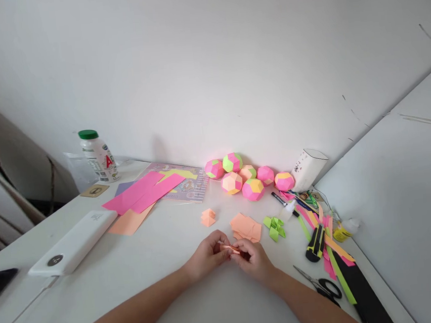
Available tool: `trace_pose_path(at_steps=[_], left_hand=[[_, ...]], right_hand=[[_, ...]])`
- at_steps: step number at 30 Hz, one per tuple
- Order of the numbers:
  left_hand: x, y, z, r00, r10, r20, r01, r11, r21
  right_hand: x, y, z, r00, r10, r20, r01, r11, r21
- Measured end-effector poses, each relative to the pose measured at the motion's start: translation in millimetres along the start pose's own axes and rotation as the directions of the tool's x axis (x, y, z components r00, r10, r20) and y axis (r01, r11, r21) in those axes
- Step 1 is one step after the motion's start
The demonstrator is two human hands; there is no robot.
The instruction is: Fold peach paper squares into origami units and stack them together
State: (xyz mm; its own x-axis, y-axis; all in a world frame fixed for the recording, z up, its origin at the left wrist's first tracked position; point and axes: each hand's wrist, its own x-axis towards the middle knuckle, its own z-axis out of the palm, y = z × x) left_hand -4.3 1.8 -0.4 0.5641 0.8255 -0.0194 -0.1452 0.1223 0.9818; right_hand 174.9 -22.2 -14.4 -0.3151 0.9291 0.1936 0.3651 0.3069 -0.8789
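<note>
A small folded piece of orange paper [230, 249] is pinched between the fingertips of both my hands, low over the white table. My left hand [208, 256] grips its left side, and my right hand [254, 259] closes on the right side. Fingers cover most of the paper, so its full shape is hidden. Just beyond my hands lies a pile of flat orange paper pieces [246, 227]. A folded orange paper unit [207, 217] sits to its left, and several folded green paper units [274, 228] lie to its right.
Several multicoloured paper balls [232, 183] stand by the wall. Scissors [322, 286], a box cutter [315, 243] and paper strips [337, 256] lie at right. Pink sheets [138, 192], a white power bank [74, 243] and a green-capped bottle [100, 157] are at left.
</note>
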Motion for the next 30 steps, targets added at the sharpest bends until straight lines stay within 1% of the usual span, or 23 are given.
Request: trace_pose_path(at_steps=[2,5,8,12,16,20,25,30], left_hand=[[0,2,0.5,1.0,0.011,-0.017,-0.01,0.999,0.051],[0,4,0.1,1.0,-0.015,-0.027,0.019,0.989,0.148],[-1,4,-0.7,0.999,-0.01,-0.035,0.017,0.981,0.191],[-2,1,-1.1,0.998,-0.006,-0.055,0.014,0.988,0.156],[-2,-4,-1.6,0.997,-0.001,-0.077,0.009,0.993,0.114],[-1,-4,-1.6,0.996,0.012,-0.083,-0.006,0.998,0.069],[-1,0,0.6,0.996,0.056,-0.066,-0.055,0.998,0.014],[-2,3,3.1,0.999,0.043,-0.021,-0.044,0.999,-0.019]], right_hand=[[0,1,1,1.0,0.008,-0.009,-0.008,1.0,-0.017],[1,3,1,1.0,0.021,-0.009,-0.021,1.0,-0.015],[2,3,0,1.0,0.029,-0.005,-0.029,1.0,0.012],[2,1,-1,0.998,0.054,0.017,-0.055,0.995,0.081],[2,-3,-3,0.995,0.098,0.002,-0.097,0.986,0.139],[3,-8,-4,0.99,0.143,0.01,-0.142,0.966,0.215],[3,-5,-5,0.99,0.135,0.04,-0.14,0.963,0.231],[2,1,-5,0.993,0.114,0.038,-0.12,0.967,0.226]])
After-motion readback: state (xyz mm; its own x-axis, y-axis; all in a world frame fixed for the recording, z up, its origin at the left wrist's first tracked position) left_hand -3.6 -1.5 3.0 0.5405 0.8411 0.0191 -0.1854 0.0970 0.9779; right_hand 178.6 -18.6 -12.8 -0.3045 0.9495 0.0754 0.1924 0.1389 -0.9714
